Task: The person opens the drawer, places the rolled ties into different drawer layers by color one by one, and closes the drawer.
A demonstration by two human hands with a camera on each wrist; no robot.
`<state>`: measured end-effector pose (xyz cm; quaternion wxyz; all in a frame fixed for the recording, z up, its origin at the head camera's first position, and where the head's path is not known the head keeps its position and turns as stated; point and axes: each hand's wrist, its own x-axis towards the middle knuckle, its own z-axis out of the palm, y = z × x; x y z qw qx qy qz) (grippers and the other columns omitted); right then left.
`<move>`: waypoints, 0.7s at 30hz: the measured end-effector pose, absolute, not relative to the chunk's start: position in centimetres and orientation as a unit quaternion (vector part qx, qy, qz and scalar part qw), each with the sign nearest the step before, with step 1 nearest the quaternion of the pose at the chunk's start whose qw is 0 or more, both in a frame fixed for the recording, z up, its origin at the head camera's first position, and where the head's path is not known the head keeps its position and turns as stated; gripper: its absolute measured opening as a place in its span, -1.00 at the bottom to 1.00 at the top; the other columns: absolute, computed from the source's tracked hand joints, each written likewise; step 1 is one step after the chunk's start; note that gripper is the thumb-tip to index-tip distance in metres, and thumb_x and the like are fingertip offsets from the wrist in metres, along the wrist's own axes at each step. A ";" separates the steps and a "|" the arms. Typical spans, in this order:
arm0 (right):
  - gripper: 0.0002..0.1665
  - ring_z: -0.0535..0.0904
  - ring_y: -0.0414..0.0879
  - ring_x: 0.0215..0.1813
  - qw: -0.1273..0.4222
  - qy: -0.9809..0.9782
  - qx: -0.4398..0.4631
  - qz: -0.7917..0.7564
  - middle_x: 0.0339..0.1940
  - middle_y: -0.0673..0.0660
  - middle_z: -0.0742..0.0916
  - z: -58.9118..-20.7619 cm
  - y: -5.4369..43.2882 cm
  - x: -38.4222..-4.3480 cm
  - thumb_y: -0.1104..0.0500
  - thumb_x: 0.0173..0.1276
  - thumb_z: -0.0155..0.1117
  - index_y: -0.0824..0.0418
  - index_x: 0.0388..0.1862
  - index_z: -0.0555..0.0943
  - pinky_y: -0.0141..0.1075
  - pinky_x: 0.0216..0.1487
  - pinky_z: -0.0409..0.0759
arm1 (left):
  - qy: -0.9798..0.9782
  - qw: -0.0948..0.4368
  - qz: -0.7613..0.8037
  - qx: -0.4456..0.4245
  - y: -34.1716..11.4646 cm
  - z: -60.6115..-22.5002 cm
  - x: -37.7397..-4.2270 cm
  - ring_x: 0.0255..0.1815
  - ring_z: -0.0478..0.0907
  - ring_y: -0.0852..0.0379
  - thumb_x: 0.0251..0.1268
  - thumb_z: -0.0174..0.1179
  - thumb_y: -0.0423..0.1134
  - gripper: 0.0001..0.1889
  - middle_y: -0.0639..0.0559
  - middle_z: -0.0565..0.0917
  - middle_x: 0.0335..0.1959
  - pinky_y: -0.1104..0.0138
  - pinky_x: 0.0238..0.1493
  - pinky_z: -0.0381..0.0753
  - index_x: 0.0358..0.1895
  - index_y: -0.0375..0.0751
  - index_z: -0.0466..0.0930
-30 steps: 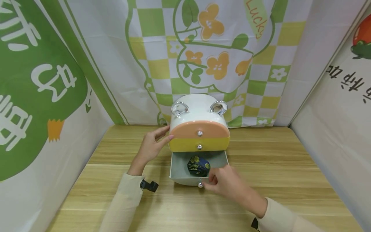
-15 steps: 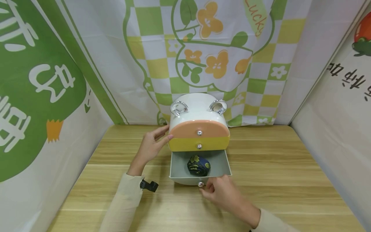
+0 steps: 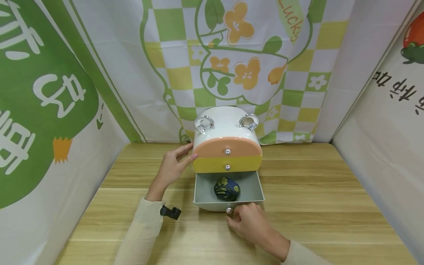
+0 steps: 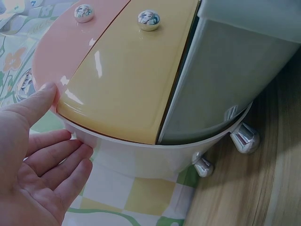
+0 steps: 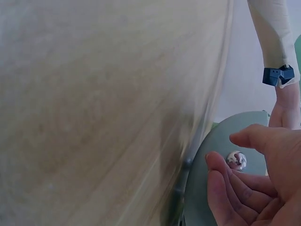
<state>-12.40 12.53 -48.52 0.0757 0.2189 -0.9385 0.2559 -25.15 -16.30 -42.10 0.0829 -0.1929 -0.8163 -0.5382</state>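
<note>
A small white drawer cabinet [image 3: 226,123] with two silver ring ears stands on the table, its orange and yellow drawers closed. The grey bottom drawer [image 3: 251,187] is pulled out. In it lies a dark blue rounded bundle [image 3: 226,189] with yellow flowers, perhaps folded cloth. My left hand [image 3: 172,167] rests on the cabinet's left side, thumb at the front edge and fingers extended along the side. Beside the drawer's silver knob [image 3: 229,210] is my right hand [image 3: 253,224]. Its thumb and loosely bent fingers stand apart in the right wrist view, with the knob [image 5: 236,160] visible beyond them.
The wooden table [image 3: 314,198] extends on both sides of the cabinet. Behind it hangs a green-and-white checked cloth [image 3: 245,66]. Printed sheets also line the left and right sides. Silver feet [image 4: 245,138] show under the cabinet in the left wrist view.
My right hand has drawn slightly down and back from the drawer's front rim, towards me. The left hand stays on the cabinet, and the drawer remains pulled out.
</note>
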 end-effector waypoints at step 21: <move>-0.65 0.42 -0.32 -0.62 0.142 -0.951 0.199 0.191 -0.74 -0.21 0.61 -48.8 11.3 -12.9 0.07 0.29 0.54 -0.04 -0.68 0.68 -0.41 -0.62 0.47 | -0.816 0.080 -0.538 -0.195 -16.3 -42.2 -25.2 0.52 0.51 -0.19 0.54 0.31 -0.10 -0.45 -0.18 0.57 0.48 0.02 0.54 0.53 0.49 -0.20 0.51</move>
